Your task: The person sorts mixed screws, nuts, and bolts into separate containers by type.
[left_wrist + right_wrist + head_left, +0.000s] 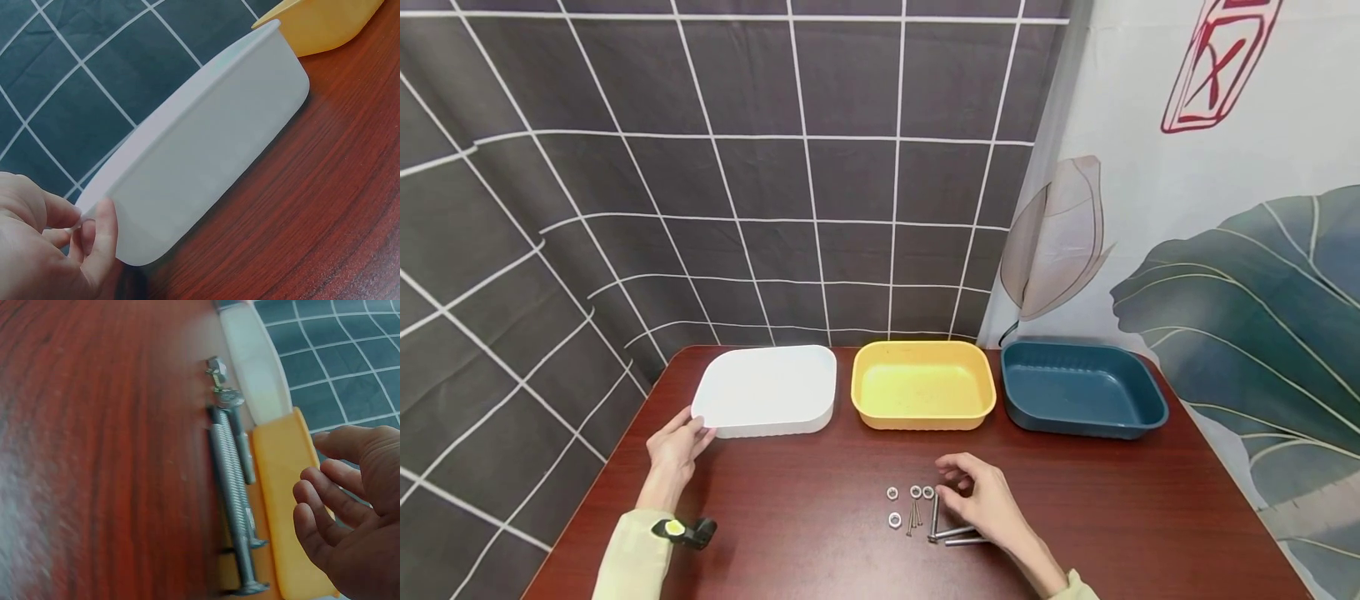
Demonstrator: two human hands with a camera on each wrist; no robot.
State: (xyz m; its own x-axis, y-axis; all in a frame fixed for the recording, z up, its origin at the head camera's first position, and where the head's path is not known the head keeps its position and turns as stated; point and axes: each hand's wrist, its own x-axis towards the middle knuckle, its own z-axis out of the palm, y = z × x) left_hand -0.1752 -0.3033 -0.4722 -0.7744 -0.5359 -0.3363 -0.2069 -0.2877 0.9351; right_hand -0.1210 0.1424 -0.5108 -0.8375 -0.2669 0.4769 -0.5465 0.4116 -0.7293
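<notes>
With thumb and fingers my left hand [674, 447] pinches the near left corner of a white plastic tray [200, 150], which stands on the table. My right hand [982, 498] hovers beside a small group of hardware, its fingers loosely bent and nothing between them. Below and left of it lie several large bolts [234, 487], partly covered by the hand in the head view. Several thin screws [914, 512] lie left of the bolts. Around the screws are several hex nuts [894, 520].
A yellow tray [923, 420] stands right of the white one, and a dark blue tray [1075, 425] is farther right, in a row along the back of the red-brown table [805, 517]. Behind them hangs a dark gridded cloth [857, 183].
</notes>
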